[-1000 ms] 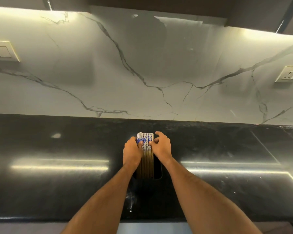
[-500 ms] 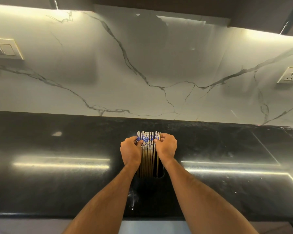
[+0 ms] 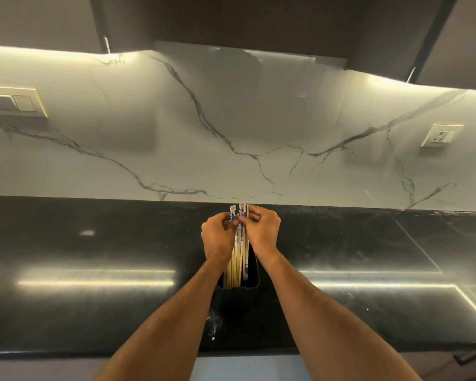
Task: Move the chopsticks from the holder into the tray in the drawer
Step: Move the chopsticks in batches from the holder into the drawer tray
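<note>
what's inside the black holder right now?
The black holder holds a bundle of chopsticks, lower ends inside, patterned tops gripped by the left hand and right hand. The holder's bottom and the chopstick tips are hidden.

No readable text, labels, brand names, numbers or signs appear anywhere in view. The chopsticks (image 3: 238,253) have blue and white patterned tops — decoration only, no legible characters. The wall socket (image 3: 440,135) and switch plate (image 3: 14,101) carry no legible markings.
</note>
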`<state>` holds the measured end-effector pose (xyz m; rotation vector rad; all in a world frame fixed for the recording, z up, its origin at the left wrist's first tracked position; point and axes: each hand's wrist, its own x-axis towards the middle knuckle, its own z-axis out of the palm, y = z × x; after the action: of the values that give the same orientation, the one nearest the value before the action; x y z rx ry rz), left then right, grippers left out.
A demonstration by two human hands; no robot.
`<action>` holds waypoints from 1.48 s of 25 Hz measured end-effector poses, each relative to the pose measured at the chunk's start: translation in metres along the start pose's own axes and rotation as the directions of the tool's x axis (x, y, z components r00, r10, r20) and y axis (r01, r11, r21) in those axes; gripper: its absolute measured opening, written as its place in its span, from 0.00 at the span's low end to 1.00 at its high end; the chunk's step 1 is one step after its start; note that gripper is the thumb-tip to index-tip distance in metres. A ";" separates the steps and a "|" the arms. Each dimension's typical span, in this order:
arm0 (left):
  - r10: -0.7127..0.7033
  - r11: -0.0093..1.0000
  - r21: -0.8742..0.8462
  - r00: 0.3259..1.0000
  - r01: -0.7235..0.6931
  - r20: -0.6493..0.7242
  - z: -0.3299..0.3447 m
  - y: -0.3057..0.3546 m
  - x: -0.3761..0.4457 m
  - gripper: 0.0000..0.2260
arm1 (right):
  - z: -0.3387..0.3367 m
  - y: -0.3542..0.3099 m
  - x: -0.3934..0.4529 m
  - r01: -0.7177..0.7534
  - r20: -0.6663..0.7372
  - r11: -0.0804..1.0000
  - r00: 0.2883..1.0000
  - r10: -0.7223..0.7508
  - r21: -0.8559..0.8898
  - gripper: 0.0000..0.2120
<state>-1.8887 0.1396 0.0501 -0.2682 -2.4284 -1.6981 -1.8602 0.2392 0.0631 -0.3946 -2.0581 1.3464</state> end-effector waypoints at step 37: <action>-0.098 0.984 0.171 0.967 0.058 0.234 -0.088 0.043 -0.144 0.03 | -0.101 -0.067 -0.177 0.333 0.075 0.939 0.942 -0.327 -0.085 0.09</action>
<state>-1.7360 0.0643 0.0849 -0.3823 -2.7713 -1.5658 -1.6557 0.1822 0.0890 -0.0429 -2.1296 1.0700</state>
